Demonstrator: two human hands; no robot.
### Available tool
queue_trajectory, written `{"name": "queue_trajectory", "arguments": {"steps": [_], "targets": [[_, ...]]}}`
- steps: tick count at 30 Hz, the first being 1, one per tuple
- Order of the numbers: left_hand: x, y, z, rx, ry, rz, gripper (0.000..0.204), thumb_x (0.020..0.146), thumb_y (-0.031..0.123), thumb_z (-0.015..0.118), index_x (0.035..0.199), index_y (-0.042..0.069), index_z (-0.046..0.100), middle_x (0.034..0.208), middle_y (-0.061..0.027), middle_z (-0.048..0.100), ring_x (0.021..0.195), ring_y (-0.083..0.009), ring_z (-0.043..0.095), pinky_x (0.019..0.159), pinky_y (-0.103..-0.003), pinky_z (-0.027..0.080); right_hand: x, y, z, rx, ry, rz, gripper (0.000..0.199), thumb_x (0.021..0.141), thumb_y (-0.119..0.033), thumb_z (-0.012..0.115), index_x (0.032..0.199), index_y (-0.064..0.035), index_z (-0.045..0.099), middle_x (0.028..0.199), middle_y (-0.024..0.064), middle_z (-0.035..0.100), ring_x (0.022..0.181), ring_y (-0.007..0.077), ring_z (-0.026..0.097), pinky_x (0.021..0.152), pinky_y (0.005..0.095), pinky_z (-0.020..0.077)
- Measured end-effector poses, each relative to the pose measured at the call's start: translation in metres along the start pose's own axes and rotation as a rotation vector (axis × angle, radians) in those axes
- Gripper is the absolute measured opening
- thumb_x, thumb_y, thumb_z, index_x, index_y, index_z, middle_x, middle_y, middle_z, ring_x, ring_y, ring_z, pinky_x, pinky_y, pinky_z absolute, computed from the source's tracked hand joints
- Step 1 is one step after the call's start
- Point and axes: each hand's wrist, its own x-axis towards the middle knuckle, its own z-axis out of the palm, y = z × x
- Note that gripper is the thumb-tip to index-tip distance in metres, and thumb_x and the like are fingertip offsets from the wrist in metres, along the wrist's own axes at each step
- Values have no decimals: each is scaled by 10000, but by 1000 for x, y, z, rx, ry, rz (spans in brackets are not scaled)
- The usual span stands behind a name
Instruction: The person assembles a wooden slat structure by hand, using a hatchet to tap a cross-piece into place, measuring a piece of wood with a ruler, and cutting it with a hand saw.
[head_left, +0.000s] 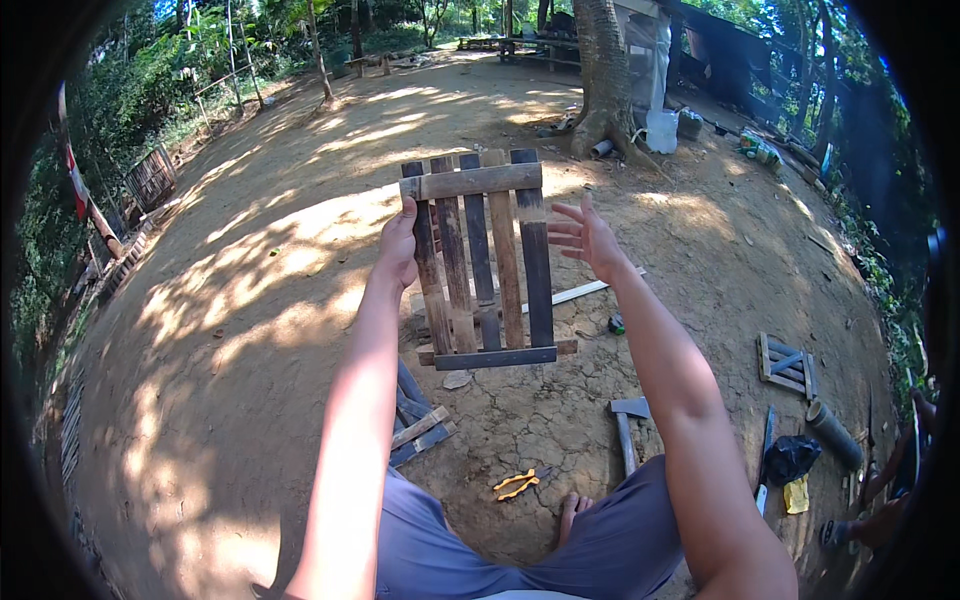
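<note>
Wood panel: a small panel (483,262) made of five dark and pale slats, nailed to a cross piece at the top and another at the bottom, was held up in the air over the dirt ground (250,330), in front of the person and upright.
Far left: an old wooden crate (152,177) was seen at the edge of the yard, well apart from the hands.
Left hand: the left hand (400,243) was closed on the left edge of the panel, near its top corner, with the thumb laid on the front.
Under the left arm: a second slat panel (415,415) was left flat on the ground.
Near the knee: yellow scraps (516,485) were seen on the dirt.
Right hand: the right hand (590,237) was held open with the fingers spread, just beside the right edge of the panel; a touch could not be told.
Behind the panel: a long pale strip of wood (580,293) was laid on the ground.
By the right arm: a hammer (628,425) was laid on the dirt.
Far right: a small slat frame (787,365), a black bag (790,456) and a grey pipe (833,433) were laid on the ground.
Back: a big tree trunk (605,75) was seen with a white jug (661,130) beside it.
</note>
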Motion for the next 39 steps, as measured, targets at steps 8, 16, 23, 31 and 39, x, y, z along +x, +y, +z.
{"name": "queue_trajectory", "arguments": {"steps": [8,16,23,31,39], "targets": [[1,40,-30,-49,99,117,634,951,616,579,1145,18,667,970,-66,720,833,-179,705,720,-355,588,-2,64,38,-108,-310,222,604,986,-604,583,1240,-65,682,1054,57,733,884,137,695,743,314,550],[-33,44,-20,-37,-23,-101,665,1066,622,277,1413,109,519,1311,-98,647,1170,-253,646,952,-467,551,12,53,42,-24,-173,52,364,990,-406,694,1052,-52,749,862,4,720,728,70,654,650,273,527],[-16,22,-28,-104,113,-1,560,1093,520,355,1289,60,606,1168,-94,687,1027,-238,675,884,-437,564,48,69,48,-11,-115,28,607,1024,-615,481,1281,-104,685,1123,29,719,1101,149,623,994,404,427],[-18,3,-55,-80,228,0,568,1082,538,387,1198,57,665,1039,-65,725,900,-183,702,821,-372,583,46,33,76,160,-140,-52,812,1033,-705,131,1583,-165,387,1449,66,602,1376,225,475,1153,497,198],[-17,15,-65,-133,194,56,592,1073,561,390,1223,48,646,1085,-73,711,940,-210,686,824,-395,571,45,40,59,180,-133,-42,802,1032,-702,112,1579,-186,391,1456,88,597,1411,251,465,1176,524,180]]}}
